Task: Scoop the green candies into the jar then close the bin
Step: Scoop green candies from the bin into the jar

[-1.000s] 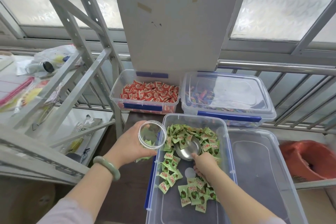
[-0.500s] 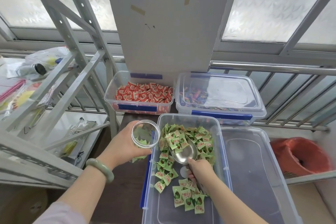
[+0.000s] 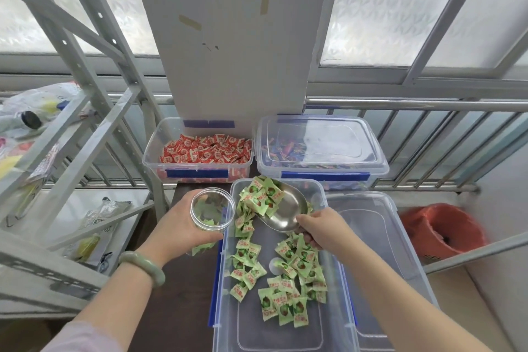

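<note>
A clear plastic bin (image 3: pixel 331 288) in front of me holds loose green candies (image 3: pixel 288 274). My right hand (image 3: pixel 323 227) grips the handle of a metal scoop (image 3: pixel 288 213), lifted over the bin's far end with a heap of green candies at its left lip. My left hand (image 3: pixel 174 230) holds a clear round jar (image 3: pixel 212 210) just left of the bin, mouth up, with a few green candies inside. The scoop's candy-laden edge is close to the jar's rim. The bin's clear lid (image 3: pixel 383 260) lies to the right.
Behind stand an open bin of red candies (image 3: pixel 204 151) and a lidded bin of mixed candies (image 3: pixel 320 148). A grey metal shelf frame (image 3: pixel 77 128) rises at the left. A red bag (image 3: pixel 440 228) sits at the right, below a metal railing (image 3: pixel 428 106).
The scoop rose out of the candy pile carrying a load and swung left toward the jar. The jar stayed in my left hand beside the bin.
</note>
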A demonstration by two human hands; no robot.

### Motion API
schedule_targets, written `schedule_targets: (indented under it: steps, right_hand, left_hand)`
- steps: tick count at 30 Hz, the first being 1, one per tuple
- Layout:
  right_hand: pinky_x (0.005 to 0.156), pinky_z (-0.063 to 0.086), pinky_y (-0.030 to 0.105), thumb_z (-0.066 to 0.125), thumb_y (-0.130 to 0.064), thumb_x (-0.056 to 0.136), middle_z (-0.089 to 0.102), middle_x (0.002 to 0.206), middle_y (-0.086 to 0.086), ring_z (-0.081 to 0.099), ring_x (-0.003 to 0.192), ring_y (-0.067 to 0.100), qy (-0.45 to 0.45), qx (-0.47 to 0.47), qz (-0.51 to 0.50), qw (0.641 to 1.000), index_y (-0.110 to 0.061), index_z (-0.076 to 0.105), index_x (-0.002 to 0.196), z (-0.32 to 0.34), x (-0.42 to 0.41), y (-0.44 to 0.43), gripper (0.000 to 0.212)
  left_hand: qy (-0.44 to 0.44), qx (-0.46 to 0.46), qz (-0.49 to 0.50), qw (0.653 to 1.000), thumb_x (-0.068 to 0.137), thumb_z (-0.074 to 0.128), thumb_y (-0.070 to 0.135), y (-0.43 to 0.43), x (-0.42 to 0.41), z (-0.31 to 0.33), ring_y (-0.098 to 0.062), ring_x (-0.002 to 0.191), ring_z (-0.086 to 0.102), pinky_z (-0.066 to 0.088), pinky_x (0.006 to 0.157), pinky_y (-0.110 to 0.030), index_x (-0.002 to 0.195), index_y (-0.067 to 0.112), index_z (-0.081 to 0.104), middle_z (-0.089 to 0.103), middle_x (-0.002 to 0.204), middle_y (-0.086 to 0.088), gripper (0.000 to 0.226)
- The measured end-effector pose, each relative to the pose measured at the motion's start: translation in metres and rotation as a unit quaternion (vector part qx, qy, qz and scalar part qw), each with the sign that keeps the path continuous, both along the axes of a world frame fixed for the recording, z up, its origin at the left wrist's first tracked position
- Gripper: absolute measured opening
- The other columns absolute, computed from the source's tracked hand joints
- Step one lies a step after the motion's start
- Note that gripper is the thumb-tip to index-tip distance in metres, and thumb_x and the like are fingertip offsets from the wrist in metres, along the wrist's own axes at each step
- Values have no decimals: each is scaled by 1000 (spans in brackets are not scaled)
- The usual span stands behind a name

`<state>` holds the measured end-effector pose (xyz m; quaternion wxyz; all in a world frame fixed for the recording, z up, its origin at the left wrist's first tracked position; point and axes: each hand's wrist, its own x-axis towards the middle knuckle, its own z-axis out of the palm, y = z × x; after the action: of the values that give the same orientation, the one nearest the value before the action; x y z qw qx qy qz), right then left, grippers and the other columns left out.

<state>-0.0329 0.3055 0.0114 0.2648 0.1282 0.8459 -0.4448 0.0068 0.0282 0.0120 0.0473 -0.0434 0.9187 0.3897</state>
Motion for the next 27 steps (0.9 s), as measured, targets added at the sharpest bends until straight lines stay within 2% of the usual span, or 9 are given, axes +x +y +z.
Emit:
schedule_targets:
  steps: [3, 6, 9, 11, 13, 18, 21, 23, 27]
  right_hand:
    - [53, 43, 27, 55, -27, 86, 57, 50, 1, 47, 44, 15, 32, 36, 57, 997, -6, 70, 70, 29, -8, -2, 31]
    - [53, 44, 26, 55, -28, 86, 59, 55, 5, 48, 45, 18, 58, 76, 130, 987, -3, 71, 72, 58, -17, -10, 33]
    - [61, 52, 33, 54, -36, 88, 60, 63, 9, 53, 55, 22, 72, 131, 203, 968, -5, 69, 72, 77, -26, -24, 38]
    - [64, 56, 33, 53, -39, 90, 61, 62, 7, 55, 55, 22, 76, 166, 243, 953, -7, 64, 68, 87, -30, -36, 40]
    - [57, 52, 28, 54, -39, 91, 61, 58, 5, 54, 49, 20, 78, 187, 272, 941, -8, 59, 63, 94, -32, -46, 42]
    - [60, 50, 28, 52, -37, 92, 56, 51, 2, 51, 44, 18, 118, 248, 344, 898, -11, 51, 55, 111, -32, -65, 46]
    - [58, 46, 26, 52, -34, 93, 53, 50, 2, 48, 43, 17, 129, 254, 364, 887, -11, 46, 57, 119, -31, -72, 43]
    - [56, 46, 26, 53, -33, 93, 52, 38, -1, 48, 42, 16, 145, 273, 380, 872, -11, 45, 56, 125, -32, -76, 44]
    - [50, 41, 24, 53, -33, 93, 38, 17, -2, 46, 41, 14, 188, 323, 413, 830, -11, 40, 49, 136, -31, -85, 50]
  left_hand:
    - [-1, 6, -6, 1000, 57, 89, 33, 2, 0, 2, 8, 93, 52, 35, 70, -4, 117, 43, 41, 52, 112, 24, 77]
    - [-8, 5, -4, 1000, 55, 89, 33, 1, 0, -1, 1, 102, 53, 36, 73, -7, 123, 38, 44, 56, 120, 17, 81]
    - [-4, 2, -3, 1000, 55, 89, 34, 0, 1, -1, 0, 103, 52, 36, 73, -5, 124, 38, 42, 54, 121, 18, 83]
    - [-1, 3, -2, 1000, 56, 89, 33, 1, 3, 1, 1, 100, 50, 35, 71, -4, 122, 40, 41, 53, 119, 19, 82]
    - [-2, 6, 3, 1000, 56, 89, 33, 2, 3, 1, 1, 99, 51, 35, 71, -5, 123, 39, 41, 54, 119, 18, 82]
    - [-6, 10, 6, 1000, 54, 90, 35, 1, 4, 0, 1, 99, 53, 34, 72, -6, 124, 37, 43, 56, 120, 17, 84]
    - [-10, 13, 13, 1000, 54, 89, 35, 0, 4, -2, -1, 100, 54, 35, 71, -7, 124, 37, 43, 57, 119, 16, 84]
    - [-13, 15, 14, 1000, 54, 89, 35, 0, 4, -3, -1, 101, 54, 35, 72, -8, 123, 38, 44, 57, 119, 16, 84]
    - [-6, 16, 9, 1000, 53, 89, 36, 1, 3, -1, -2, 103, 55, 37, 73, -10, 122, 41, 43, 56, 121, 16, 83]
